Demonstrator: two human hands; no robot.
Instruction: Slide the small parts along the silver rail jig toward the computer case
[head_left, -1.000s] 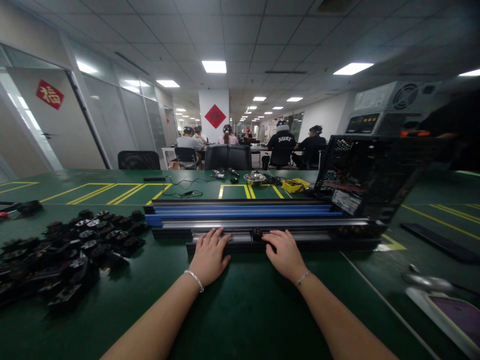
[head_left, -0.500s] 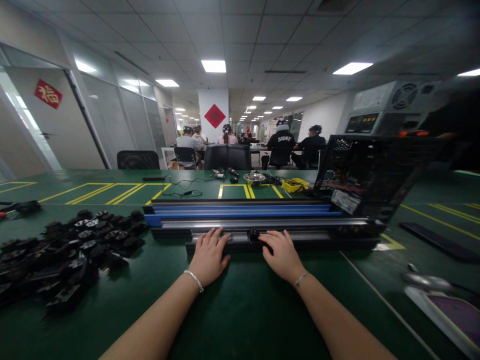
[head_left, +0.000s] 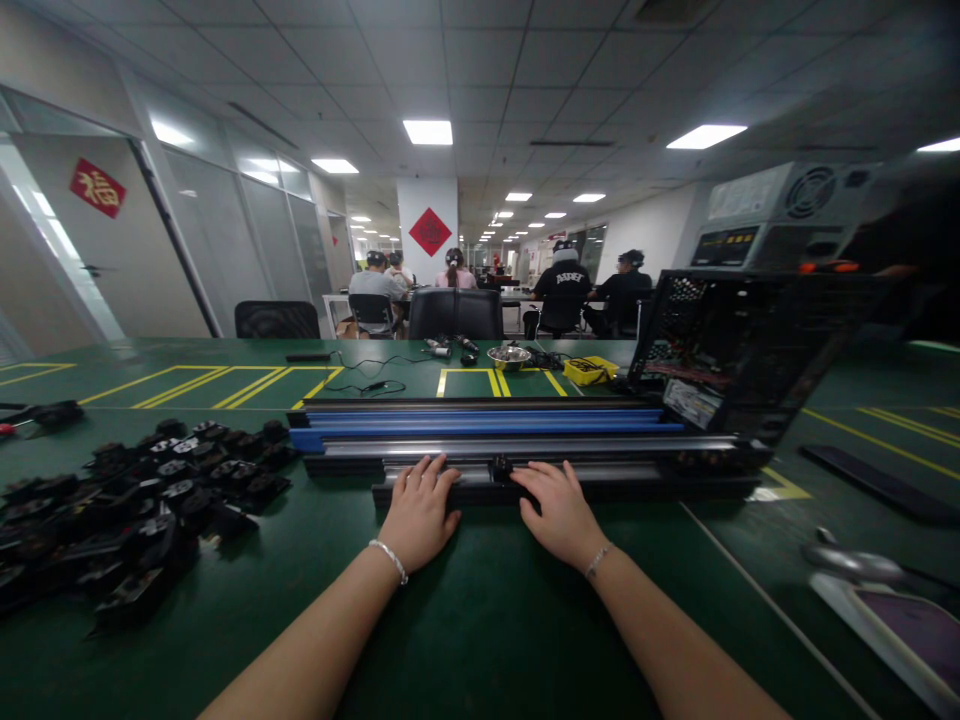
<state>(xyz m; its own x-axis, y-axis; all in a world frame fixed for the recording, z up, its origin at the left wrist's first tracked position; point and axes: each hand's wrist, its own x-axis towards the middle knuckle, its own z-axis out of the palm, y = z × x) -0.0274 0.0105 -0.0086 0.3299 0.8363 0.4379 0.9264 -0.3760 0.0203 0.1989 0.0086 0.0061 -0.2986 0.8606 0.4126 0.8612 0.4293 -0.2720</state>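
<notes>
A long dark metal rail (head_left: 637,488) lies crosswise on the table in front of me. On it sits a small black slider-like block (head_left: 500,468), between my two hands. My left hand (head_left: 420,512) rests flat on the rail's left part with its fingers stretched out. The fingertips of my right hand (head_left: 561,512) reach the right side of the black block, apparently touching it; the fingers are extended and not wrapped round it. Behind the rail lie further long profiles, among them a blue one (head_left: 480,422). The undersides of both hands are hidden.
A heap of black parts (head_left: 165,500) spreads to the left. An open computer case (head_left: 720,350) with power supplies on top stands at the right. Farther back are a metal bowl (head_left: 508,357) and a yellow tray (head_left: 590,370). A phone-like device (head_left: 907,635) lies at the right edge.
My right hand has moved slightly left, and the black block has shifted left along the rail with it. My left hand has stayed in place.
</notes>
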